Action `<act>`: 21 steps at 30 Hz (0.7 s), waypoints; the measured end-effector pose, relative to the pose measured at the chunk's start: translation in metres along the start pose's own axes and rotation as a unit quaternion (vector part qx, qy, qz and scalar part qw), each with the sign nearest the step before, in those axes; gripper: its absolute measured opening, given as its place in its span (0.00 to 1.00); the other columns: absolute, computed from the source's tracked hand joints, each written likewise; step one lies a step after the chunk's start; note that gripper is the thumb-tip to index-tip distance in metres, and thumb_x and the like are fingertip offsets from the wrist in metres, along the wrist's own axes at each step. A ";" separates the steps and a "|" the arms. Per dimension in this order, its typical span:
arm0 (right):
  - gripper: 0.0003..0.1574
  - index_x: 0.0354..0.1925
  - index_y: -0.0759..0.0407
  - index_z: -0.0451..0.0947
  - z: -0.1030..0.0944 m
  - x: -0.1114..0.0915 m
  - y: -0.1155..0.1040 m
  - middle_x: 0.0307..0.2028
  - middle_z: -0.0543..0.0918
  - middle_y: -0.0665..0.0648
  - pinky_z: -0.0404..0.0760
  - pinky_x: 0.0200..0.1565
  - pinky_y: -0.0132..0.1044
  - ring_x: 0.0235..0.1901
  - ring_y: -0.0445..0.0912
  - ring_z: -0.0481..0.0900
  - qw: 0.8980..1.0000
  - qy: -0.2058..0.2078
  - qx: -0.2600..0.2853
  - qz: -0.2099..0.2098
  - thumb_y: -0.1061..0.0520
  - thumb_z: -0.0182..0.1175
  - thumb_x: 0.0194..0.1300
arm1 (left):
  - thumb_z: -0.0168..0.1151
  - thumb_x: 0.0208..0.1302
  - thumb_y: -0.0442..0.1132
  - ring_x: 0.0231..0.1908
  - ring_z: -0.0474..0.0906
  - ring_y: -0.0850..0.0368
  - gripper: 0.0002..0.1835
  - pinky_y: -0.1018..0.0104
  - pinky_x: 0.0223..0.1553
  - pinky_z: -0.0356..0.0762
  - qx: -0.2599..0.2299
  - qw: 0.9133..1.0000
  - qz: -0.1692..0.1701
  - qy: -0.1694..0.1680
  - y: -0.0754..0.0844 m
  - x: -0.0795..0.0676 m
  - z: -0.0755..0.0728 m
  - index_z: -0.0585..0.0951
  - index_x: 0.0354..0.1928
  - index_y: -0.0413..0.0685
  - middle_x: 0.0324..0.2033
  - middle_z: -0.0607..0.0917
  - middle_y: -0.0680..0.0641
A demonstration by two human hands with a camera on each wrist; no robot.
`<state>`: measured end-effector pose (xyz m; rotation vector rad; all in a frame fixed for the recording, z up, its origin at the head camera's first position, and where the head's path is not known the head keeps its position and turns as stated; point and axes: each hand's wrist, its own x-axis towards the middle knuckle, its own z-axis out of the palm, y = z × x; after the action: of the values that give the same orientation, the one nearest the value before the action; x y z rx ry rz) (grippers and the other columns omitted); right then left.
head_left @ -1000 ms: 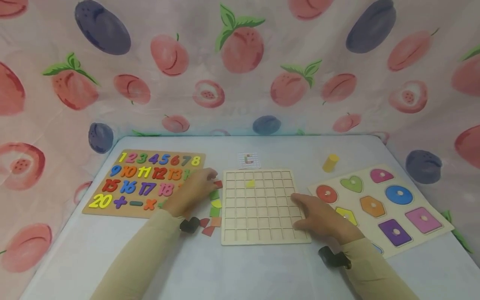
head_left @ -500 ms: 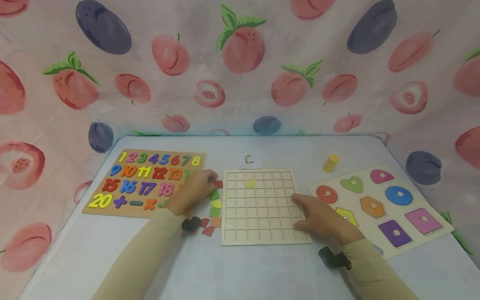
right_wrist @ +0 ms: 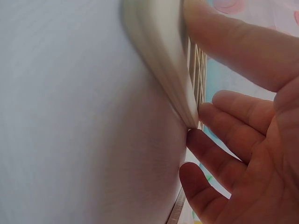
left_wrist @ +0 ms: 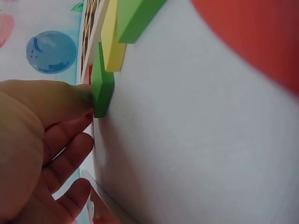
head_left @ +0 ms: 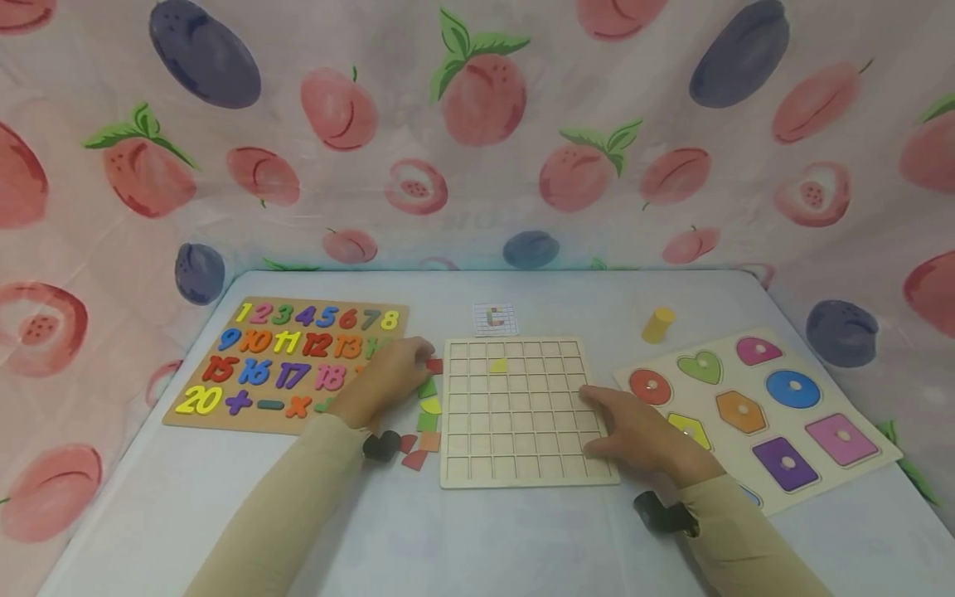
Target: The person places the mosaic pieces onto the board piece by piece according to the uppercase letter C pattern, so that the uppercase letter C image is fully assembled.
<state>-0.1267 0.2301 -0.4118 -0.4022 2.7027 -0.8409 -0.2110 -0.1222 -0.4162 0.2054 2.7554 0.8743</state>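
Picking up a red tile seems underway: left hand curled, hold unclear; right hand spread against board. A clean lift looks next.

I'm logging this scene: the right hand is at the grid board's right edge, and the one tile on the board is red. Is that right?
Not quite: the one tile on the grid board is yellow, not red, as the head view shows. The right hand is indeed at the board's right edge.
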 end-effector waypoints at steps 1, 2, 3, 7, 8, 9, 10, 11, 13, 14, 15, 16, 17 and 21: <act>0.49 0.70 0.68 0.66 0.000 0.000 0.000 0.68 0.70 0.66 0.62 0.67 0.58 0.69 0.62 0.63 1.000 -0.001 0.001 0.001 0.61 0.73 0.52 | 0.65 0.68 0.37 0.54 0.75 0.49 0.22 0.51 0.61 0.72 -0.005 1.000 -0.002 -0.001 0.000 0.000 0.000 0.77 0.62 0.43 0.56 0.81 0.44; 0.49 0.70 0.67 0.66 0.000 0.000 0.000 0.68 0.70 0.66 0.62 0.67 0.58 0.69 0.62 0.63 1.000 -0.001 0.000 0.001 0.61 0.73 0.52 | 0.65 0.68 0.37 0.53 0.75 0.49 0.22 0.51 0.61 0.73 -0.012 1.000 -0.007 -0.001 0.000 0.000 0.000 0.77 0.62 0.44 0.55 0.81 0.45; 0.49 0.70 0.67 0.65 0.000 0.000 0.000 0.68 0.70 0.66 0.62 0.67 0.58 0.69 0.62 0.63 1.000 -0.001 0.000 0.001 0.61 0.74 0.52 | 0.65 0.68 0.38 0.52 0.75 0.49 0.22 0.51 0.60 0.73 -0.019 1.000 -0.010 0.000 0.000 0.000 0.000 0.77 0.63 0.44 0.55 0.81 0.45; 0.49 0.70 0.68 0.65 0.000 -0.001 0.001 0.68 0.70 0.66 0.62 0.67 0.58 0.69 0.62 0.63 1.000 -0.001 -0.001 -0.002 0.61 0.73 0.53 | 0.66 0.68 0.41 0.50 0.76 0.50 0.23 0.51 0.58 0.75 -0.041 0.999 -0.017 0.006 0.002 0.002 -0.002 0.76 0.63 0.46 0.53 0.81 0.47; 0.49 0.70 0.68 0.65 0.000 -0.001 0.002 0.68 0.70 0.66 0.61 0.67 0.58 0.69 0.62 0.63 1.000 -0.001 -0.002 -0.002 0.61 0.73 0.53 | 0.67 0.67 0.42 0.49 0.76 0.50 0.23 0.52 0.57 0.75 -0.040 0.999 -0.015 0.009 0.003 0.003 -0.002 0.77 0.62 0.46 0.53 0.81 0.47; 0.49 0.70 0.68 0.65 0.000 0.000 0.002 0.68 0.70 0.66 0.61 0.67 0.58 0.69 0.62 0.63 1.000 -0.001 -0.002 -0.002 0.61 0.73 0.53 | 0.67 0.67 0.43 0.49 0.76 0.51 0.23 0.52 0.57 0.76 -0.036 0.999 -0.013 0.010 0.004 0.004 -0.002 0.77 0.62 0.47 0.53 0.81 0.47; 0.49 0.70 0.68 0.65 0.000 0.000 0.002 0.68 0.70 0.66 0.61 0.67 0.58 0.69 0.62 0.63 1.000 0.000 -0.002 -0.002 0.61 0.73 0.53 | 0.67 0.67 0.44 0.49 0.76 0.51 0.23 0.53 0.57 0.76 -0.034 0.999 -0.013 0.009 0.006 0.006 -0.001 0.77 0.62 0.47 0.53 0.81 0.48; 0.49 0.70 0.68 0.65 0.000 0.000 0.002 0.68 0.70 0.66 0.61 0.67 0.58 0.69 0.62 0.63 1.000 -0.001 -0.002 -0.002 0.61 0.73 0.53 | 0.67 0.67 0.45 0.50 0.76 0.51 0.24 0.53 0.57 0.76 -0.034 0.999 -0.013 0.007 0.007 0.007 -0.001 0.78 0.62 0.48 0.54 0.81 0.48; 0.49 0.70 0.68 0.65 0.000 0.000 0.002 0.68 0.70 0.66 0.61 0.67 0.58 0.69 0.62 0.63 1.000 0.000 -0.002 -0.001 0.61 0.73 0.53 | 0.68 0.66 0.46 0.51 0.76 0.52 0.24 0.53 0.57 0.76 -0.030 0.999 -0.016 0.002 0.011 0.010 0.001 0.78 0.62 0.49 0.55 0.81 0.49; 0.49 0.70 0.67 0.65 0.000 0.000 0.002 0.68 0.70 0.66 0.61 0.67 0.58 0.69 0.62 0.63 1.000 -0.001 -0.002 0.000 0.61 0.73 0.53 | 0.68 0.66 0.46 0.52 0.76 0.51 0.24 0.53 0.57 0.75 -0.027 1.000 -0.015 0.000 0.013 0.011 0.002 0.78 0.62 0.49 0.55 0.81 0.48; 0.49 0.70 0.67 0.65 0.000 0.000 0.001 0.68 0.70 0.66 0.61 0.68 0.58 0.70 0.62 0.63 1.000 -0.001 -0.003 0.001 0.61 0.73 0.53 | 0.68 0.66 0.46 0.52 0.76 0.51 0.24 0.53 0.58 0.75 -0.025 1.000 -0.014 -0.003 0.015 0.013 0.003 0.78 0.62 0.49 0.56 0.81 0.48; 0.49 0.70 0.67 0.65 0.000 0.000 0.001 0.68 0.70 0.66 0.61 0.68 0.58 0.70 0.62 0.62 1.000 -0.001 -0.002 0.001 0.61 0.73 0.53 | 0.68 0.66 0.45 0.53 0.76 0.51 0.24 0.53 0.58 0.74 -0.020 1.000 -0.011 -0.005 0.017 0.014 0.004 0.78 0.62 0.48 0.56 0.81 0.47; 0.49 0.70 0.67 0.65 0.000 0.000 0.001 0.68 0.69 0.66 0.61 0.68 0.58 0.70 0.62 0.62 1.000 -0.001 -0.001 0.001 0.61 0.73 0.53 | 0.68 0.66 0.45 0.54 0.75 0.50 0.24 0.53 0.59 0.74 -0.018 1.000 -0.008 -0.007 0.019 0.016 0.006 0.77 0.62 0.48 0.57 0.81 0.47; 0.49 0.70 0.67 0.65 -0.001 0.000 0.001 0.68 0.69 0.66 0.61 0.68 0.58 0.70 0.62 0.62 1.000 -0.002 0.001 0.002 0.61 0.73 0.53 | 0.67 0.66 0.42 0.55 0.76 0.49 0.23 0.52 0.59 0.73 -0.006 1.000 0.017 -0.012 0.029 0.020 0.011 0.78 0.62 0.45 0.56 0.81 0.44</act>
<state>-0.1273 0.2311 -0.4116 -0.3988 2.6974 -0.8399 -0.2261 -0.0886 -0.4114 0.2587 2.7319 0.8911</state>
